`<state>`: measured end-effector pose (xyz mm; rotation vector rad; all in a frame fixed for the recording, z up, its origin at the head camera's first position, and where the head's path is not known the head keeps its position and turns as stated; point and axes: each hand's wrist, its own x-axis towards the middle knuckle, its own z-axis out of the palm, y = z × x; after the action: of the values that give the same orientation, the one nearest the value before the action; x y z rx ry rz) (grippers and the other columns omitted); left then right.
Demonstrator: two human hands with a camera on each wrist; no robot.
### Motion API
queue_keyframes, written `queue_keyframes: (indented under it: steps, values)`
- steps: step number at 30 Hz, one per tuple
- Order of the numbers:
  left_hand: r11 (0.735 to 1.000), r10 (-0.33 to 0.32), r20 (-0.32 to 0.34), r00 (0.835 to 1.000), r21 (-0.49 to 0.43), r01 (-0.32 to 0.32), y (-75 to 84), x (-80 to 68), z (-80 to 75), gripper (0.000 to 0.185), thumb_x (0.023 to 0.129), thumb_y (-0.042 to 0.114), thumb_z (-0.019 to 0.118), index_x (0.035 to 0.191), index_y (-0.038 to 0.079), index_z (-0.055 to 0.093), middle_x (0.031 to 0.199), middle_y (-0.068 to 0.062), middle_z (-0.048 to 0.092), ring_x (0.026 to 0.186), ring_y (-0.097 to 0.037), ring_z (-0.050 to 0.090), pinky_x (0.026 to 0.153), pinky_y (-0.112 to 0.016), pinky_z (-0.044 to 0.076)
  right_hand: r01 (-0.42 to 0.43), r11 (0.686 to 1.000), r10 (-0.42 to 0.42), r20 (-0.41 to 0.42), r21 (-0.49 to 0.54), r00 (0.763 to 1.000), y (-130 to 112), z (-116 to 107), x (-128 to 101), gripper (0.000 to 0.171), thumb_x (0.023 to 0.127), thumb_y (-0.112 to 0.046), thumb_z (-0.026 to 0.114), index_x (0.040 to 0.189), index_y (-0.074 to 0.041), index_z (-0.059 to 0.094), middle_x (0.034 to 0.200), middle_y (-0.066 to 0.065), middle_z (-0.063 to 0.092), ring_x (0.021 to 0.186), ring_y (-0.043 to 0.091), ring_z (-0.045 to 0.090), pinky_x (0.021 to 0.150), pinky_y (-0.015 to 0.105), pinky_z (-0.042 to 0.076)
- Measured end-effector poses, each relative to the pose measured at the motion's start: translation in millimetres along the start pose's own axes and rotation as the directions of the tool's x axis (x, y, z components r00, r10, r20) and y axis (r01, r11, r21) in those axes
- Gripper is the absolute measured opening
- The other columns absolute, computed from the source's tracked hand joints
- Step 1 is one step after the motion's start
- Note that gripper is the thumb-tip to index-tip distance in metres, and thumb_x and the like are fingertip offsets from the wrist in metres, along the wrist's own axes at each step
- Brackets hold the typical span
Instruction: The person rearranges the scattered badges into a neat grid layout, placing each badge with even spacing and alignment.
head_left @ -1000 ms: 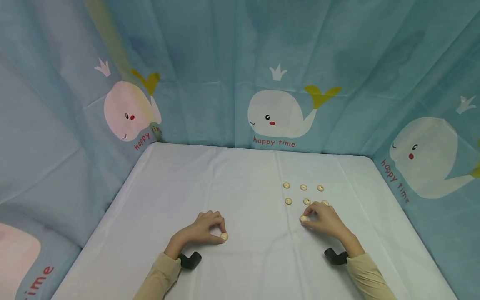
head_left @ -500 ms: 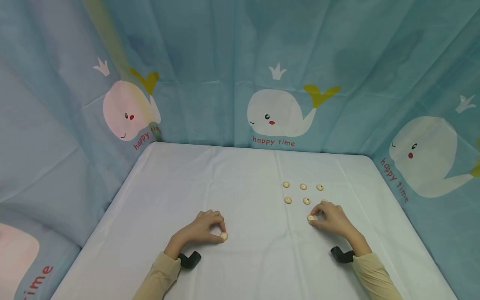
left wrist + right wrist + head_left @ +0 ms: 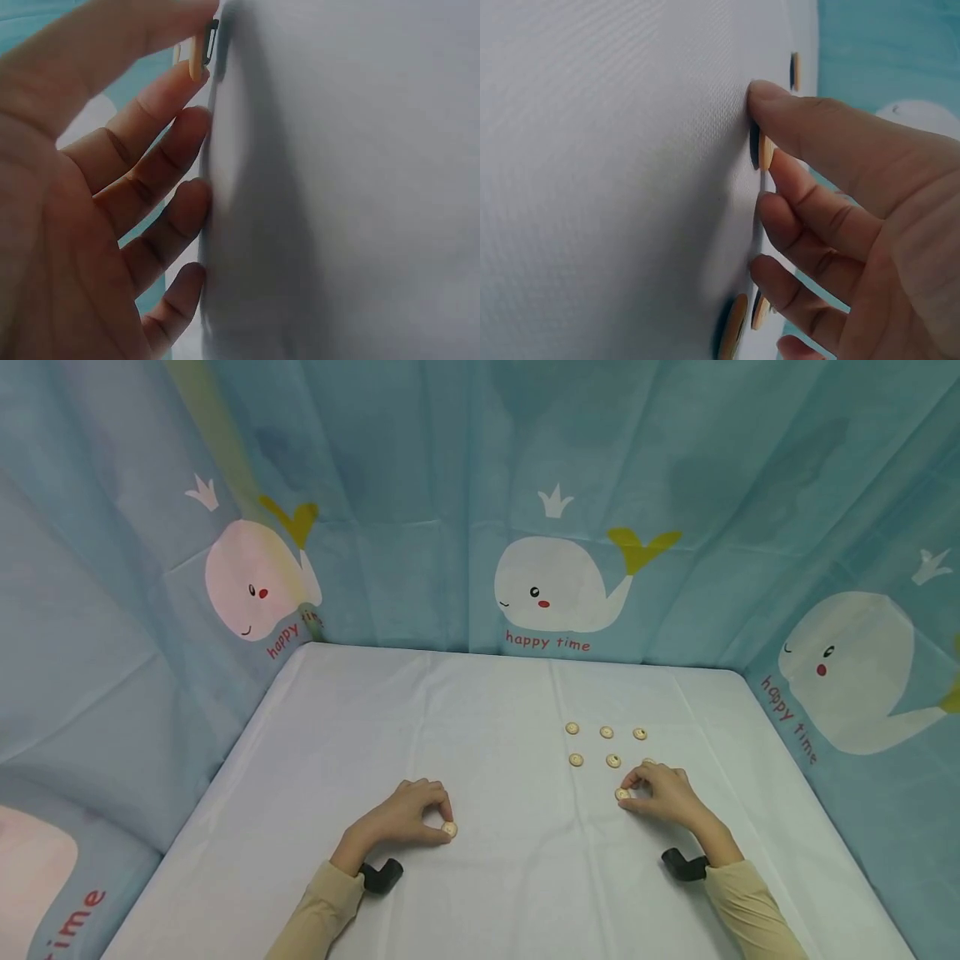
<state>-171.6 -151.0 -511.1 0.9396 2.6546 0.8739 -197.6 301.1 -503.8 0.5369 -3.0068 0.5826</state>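
My left hand [image 3: 408, 814] pinches a small round pale-wood disc [image 3: 449, 829] between thumb and index finger, low over the white cloth. In the left wrist view this disc [image 3: 196, 56] stands edge-on at the fingertips, the other fingers spread below. At the right, my right hand [image 3: 663, 795] has thumb and index finger at opposite edges of a similar disc [image 3: 622, 794]. The right wrist view shows that disc [image 3: 765, 150] edge-on, flat and close to the cloth. Behind the right fingers another disc [image 3: 648, 762] is partly hidden.
Beyond the right hand lie more wooden discs in rows, among them a near-row disc [image 3: 613, 761] and a far-row disc [image 3: 572, 728]. White cloth [image 3: 480, 718] covers the table. Blue curtains [image 3: 390, 585] printed with whales rise behind it and at both sides.
Over the first half second my right hand slid a little to the right with its disc, then held nearly still. My left hand and its disc have hardly moved.
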Motion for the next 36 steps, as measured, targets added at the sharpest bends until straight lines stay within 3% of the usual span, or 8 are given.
queue_keyframes:
  steps: [10, 19, 36]
  values:
    - [0.999, 0.051, -0.015, 0.999, -0.014, -0.051, 14.7, 25.3, 1.9, 0.018, 0.077, 0.039, 0.073, 0.086, 0.027, 0.063, 0.088, 0.013, 0.060, 0.087, -0.010, 0.053, 0.087, -0.041, 0.029, -0.022, 1.000, 0.022, -0.007, -0.008, 1.000, -1.1, 1.3, 0.0, 0.022, 0.069, -0.033, 0.079, 0.081, -0.023, 0.064, 0.082, -0.009, 0.056, 0.081, 0.015, 0.052, 0.079, 0.048, 0.027]
    - [0.996, 0.085, -0.060, 0.995, 0.031, -0.083, 33.0, 55.4, 19.8, 0.019, 0.076, 0.039, 0.074, 0.086, 0.027, 0.064, 0.087, 0.014, 0.060, 0.084, -0.008, 0.053, 0.091, -0.044, 0.028, -0.027, 0.999, 0.027, 0.020, -0.025, 0.999, 1.0, 1.1, 1.4, 0.022, 0.070, -0.034, 0.078, 0.083, -0.023, 0.064, 0.083, -0.009, 0.057, 0.081, 0.014, 0.051, 0.081, 0.049, 0.026]
    - [0.986, 0.082, -0.113, 0.990, 0.156, -0.064, 72.4, 112.6, 44.7, 0.019, 0.076, 0.047, 0.071, 0.085, 0.031, 0.065, 0.086, 0.015, 0.060, 0.077, -0.002, 0.049, 0.088, -0.038, 0.031, -0.046, 0.999, 0.046, 0.019, 0.001, 0.999, 2.6, 3.7, 1.1, 0.022, 0.070, -0.034, 0.078, 0.082, -0.022, 0.064, 0.083, -0.009, 0.056, 0.081, 0.015, 0.050, 0.082, 0.054, 0.028]
